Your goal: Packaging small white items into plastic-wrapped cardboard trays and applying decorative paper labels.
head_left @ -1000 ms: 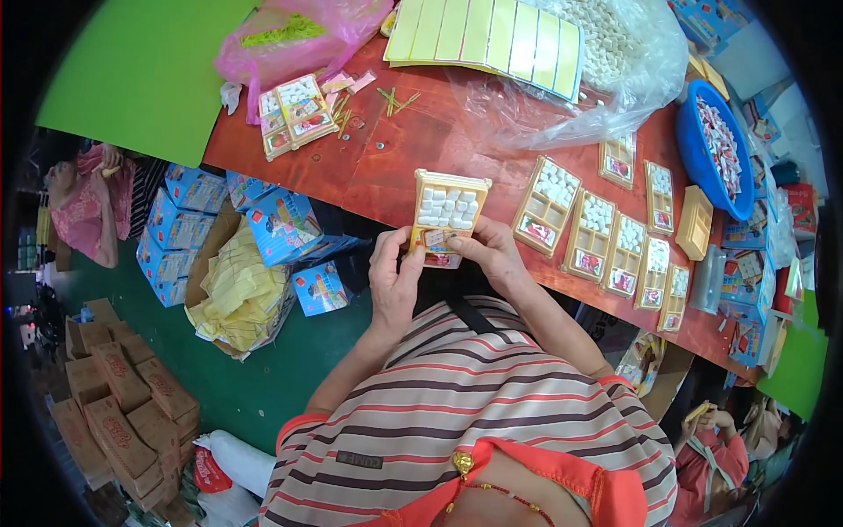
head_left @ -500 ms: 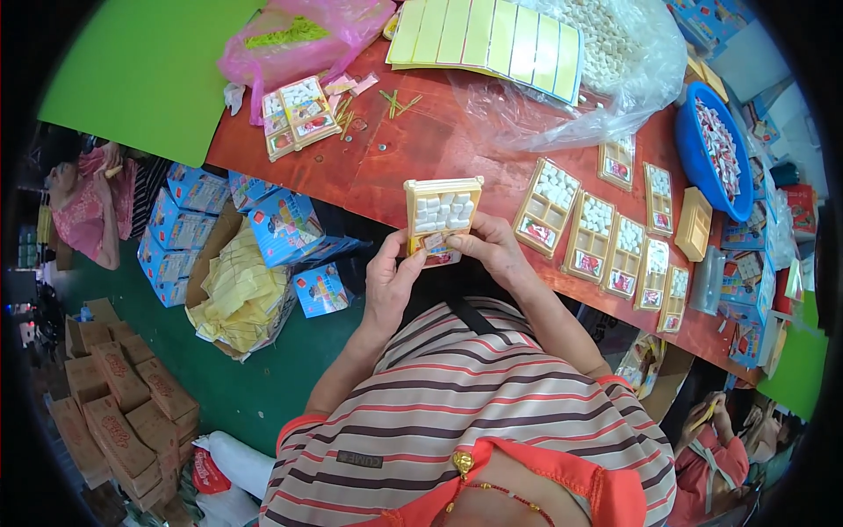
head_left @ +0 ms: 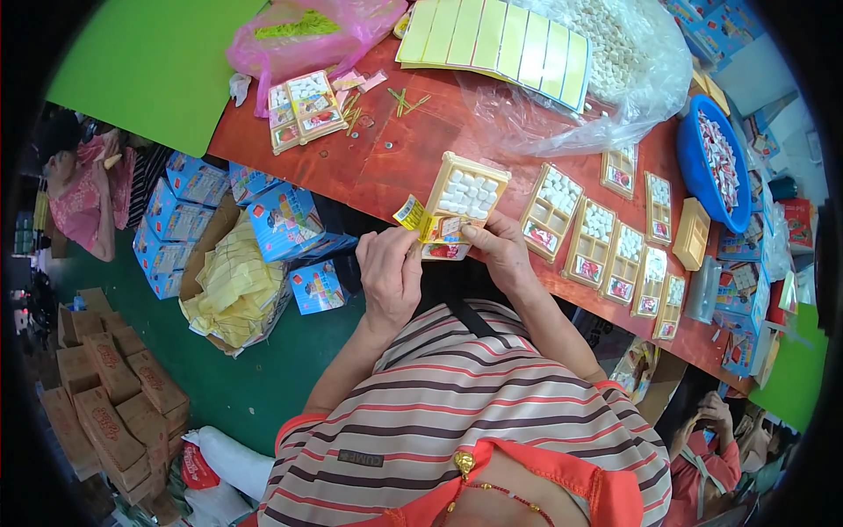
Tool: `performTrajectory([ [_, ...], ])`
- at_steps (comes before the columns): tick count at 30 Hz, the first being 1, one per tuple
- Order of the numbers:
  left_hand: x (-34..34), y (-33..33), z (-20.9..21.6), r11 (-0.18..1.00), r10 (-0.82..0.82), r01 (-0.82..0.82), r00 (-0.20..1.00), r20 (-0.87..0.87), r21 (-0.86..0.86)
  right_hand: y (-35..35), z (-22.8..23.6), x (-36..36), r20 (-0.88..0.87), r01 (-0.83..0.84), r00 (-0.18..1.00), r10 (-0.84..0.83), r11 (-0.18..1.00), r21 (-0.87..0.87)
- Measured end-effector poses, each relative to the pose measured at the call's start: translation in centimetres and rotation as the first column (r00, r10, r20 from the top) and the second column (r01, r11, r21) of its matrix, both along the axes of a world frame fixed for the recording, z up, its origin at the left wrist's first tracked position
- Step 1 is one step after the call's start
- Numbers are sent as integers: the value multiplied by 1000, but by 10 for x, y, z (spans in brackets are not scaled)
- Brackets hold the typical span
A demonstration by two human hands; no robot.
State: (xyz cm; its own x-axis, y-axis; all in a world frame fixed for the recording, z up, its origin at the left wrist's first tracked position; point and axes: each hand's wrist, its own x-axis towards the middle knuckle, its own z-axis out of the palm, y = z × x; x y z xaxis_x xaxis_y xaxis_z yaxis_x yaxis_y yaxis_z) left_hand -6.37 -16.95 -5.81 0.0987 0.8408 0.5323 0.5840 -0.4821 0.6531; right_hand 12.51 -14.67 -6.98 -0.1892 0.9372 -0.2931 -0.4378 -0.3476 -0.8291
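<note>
A cream plastic tray (head_left: pixel 474 171) is held tilted up over the table's near edge, its large upper compartment full of small white pieces. My right hand (head_left: pixel 502 255) grips the tray's lower right side, thumb on its front. A yellow printed paper strip (head_left: pixel 409 212) lies across the tray's lower part, with one end sticking out at the left. My left hand (head_left: pixel 389 270) is closed at the strip and the tray's lower left edge; its fingertips are partly hidden. To the right lie several similar trays (head_left: pixel 553 200) with white pieces and red packets.
A filled tray (head_left: pixel 306 107), a pink bag (head_left: pixel 263 54) and loose green sticks (head_left: pixel 402 100) lie at the far left. Yellow label sheets (head_left: pixel 492 39) overlap a clear bag of white pieces (head_left: pixel 615 53). A blue basin (head_left: pixel 694 158) of packets stands right. Blue boxes (head_left: pixel 281 224) sit left below the table.
The tray has moved slightly right and tipped. My left hand has come off its side, and the yellow strip's end now stands out at the left. My right hand still holds the tray.
</note>
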Motion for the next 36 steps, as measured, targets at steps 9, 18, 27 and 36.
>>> performTrajectory([
  [9,-11,0,-1,988,152,-140,965,-214,69,2,2,-3,-33,36,999,-36,999,-11],
  [18,-25,30,-3,729,202,370,687,698,-575,-2,0,-2,14,-22,1000,21,999,34],
  [27,-15,27,9,827,119,452,441,890,-334,0,4,1,-142,-61,988,64,998,31],
  [36,4,29,9,596,296,666,337,894,-448,4,-3,1,-366,-182,908,204,979,94],
])
